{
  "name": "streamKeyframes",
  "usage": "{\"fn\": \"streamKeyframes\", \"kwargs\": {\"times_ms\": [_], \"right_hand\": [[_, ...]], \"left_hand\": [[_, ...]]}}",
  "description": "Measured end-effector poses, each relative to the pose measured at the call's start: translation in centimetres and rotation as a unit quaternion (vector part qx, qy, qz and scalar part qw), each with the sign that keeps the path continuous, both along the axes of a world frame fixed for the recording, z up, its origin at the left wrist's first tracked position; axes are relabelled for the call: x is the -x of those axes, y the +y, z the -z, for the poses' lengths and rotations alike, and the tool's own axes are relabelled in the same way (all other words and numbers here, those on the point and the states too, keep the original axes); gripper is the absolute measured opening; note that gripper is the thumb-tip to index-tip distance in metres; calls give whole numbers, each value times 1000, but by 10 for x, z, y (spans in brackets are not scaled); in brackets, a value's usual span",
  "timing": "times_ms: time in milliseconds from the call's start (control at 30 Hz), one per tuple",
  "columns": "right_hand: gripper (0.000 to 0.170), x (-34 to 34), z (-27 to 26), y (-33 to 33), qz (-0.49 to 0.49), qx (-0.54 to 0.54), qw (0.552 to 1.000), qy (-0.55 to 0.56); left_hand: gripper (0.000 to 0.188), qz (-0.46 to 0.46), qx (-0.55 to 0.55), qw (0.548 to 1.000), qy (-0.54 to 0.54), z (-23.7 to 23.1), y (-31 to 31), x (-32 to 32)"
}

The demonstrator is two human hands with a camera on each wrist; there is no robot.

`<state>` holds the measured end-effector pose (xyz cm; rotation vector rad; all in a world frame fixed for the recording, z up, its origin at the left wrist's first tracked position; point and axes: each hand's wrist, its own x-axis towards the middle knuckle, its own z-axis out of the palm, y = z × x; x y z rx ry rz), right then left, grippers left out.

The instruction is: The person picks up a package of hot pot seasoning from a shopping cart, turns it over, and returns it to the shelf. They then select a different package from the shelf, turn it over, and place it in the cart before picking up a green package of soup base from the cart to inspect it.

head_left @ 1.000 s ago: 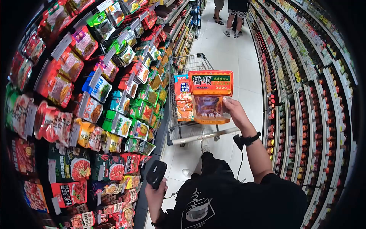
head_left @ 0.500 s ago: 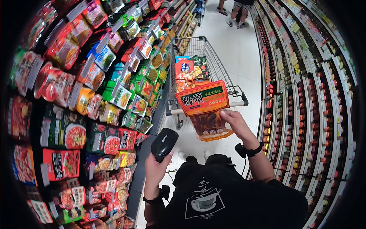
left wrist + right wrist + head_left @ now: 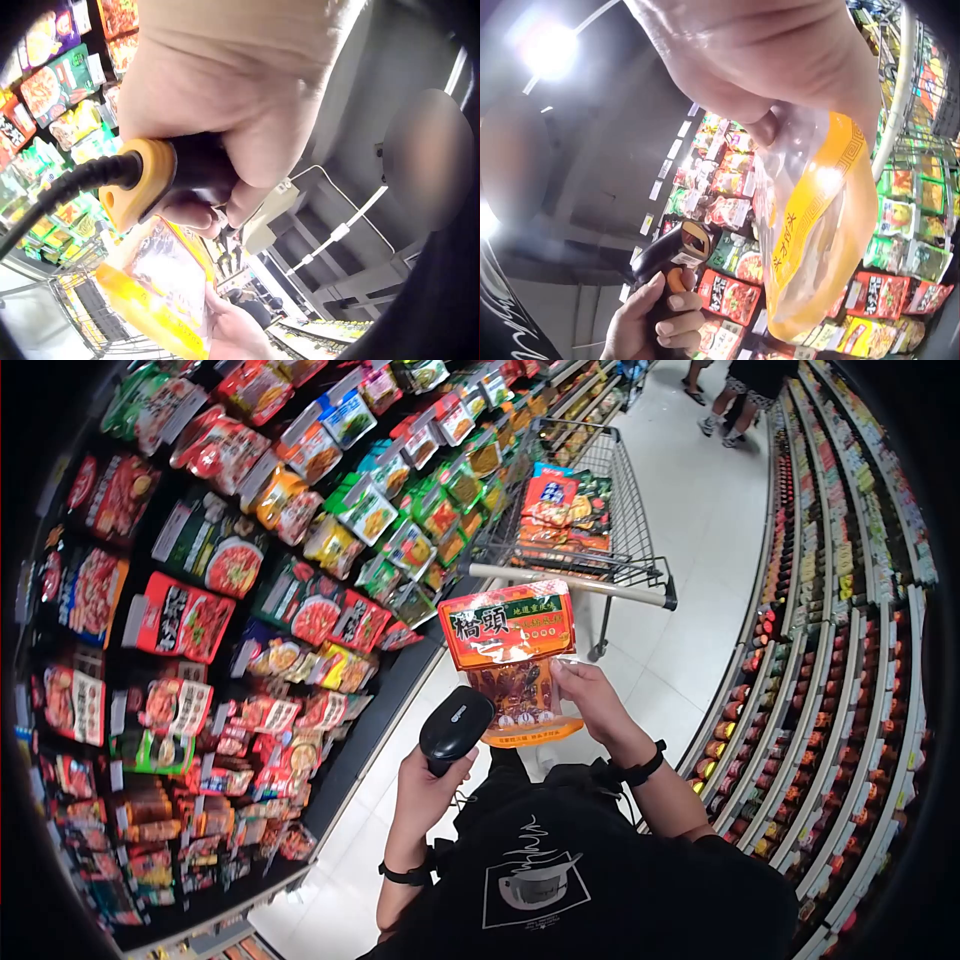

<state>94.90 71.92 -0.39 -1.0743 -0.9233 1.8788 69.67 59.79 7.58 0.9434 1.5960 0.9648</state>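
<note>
Pouch [image 3: 512, 645], in R grip [image 3: 597, 705], moved nr scanner [image 3: 457, 722] in L grip [image 3: 428, 790].

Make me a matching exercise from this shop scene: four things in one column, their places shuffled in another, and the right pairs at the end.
Things:
1. black handheld scanner
2. red-and-orange pouch
3. shopping cart
4. cup drawing

Places:
A. on the black shirt
B. in the right hand
C. on the pale floor, with packets inside it
D. in the left hand

Pairs: 1-D, 2-B, 3-C, 4-A
</note>
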Motion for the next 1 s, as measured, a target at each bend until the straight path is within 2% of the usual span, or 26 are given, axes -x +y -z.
{"fn": "streamKeyframes", "kwargs": {"times_ms": [133,233,467,600,800,900,1000], "right_hand": [[38,9,22,-23,-47,33,998,10],[38,23,16,-41,-80,56,995,25],[34,64,26,-68,-207,55,977,16],[36,105,25,-93,-252,42,967,9],[37,178,15,-146,-338,37,940,15],[40,220,13,-181,-383,31,923,30],[44,262,1,-223,-424,6,905,27]], "left_hand": [[18,-61,29,997,31,-10,-51,-6],[19,-128,46,990,46,-17,-94,-9],[22,-235,68,969,32,-24,-182,0],[24,-295,61,953,11,-21,-229,11],[17,-385,4,923,0,-4,-307,37],[23,-419,39,907,-25,-1,-357,58],[23,-439,24,898,-31,8,-409,80]]}}
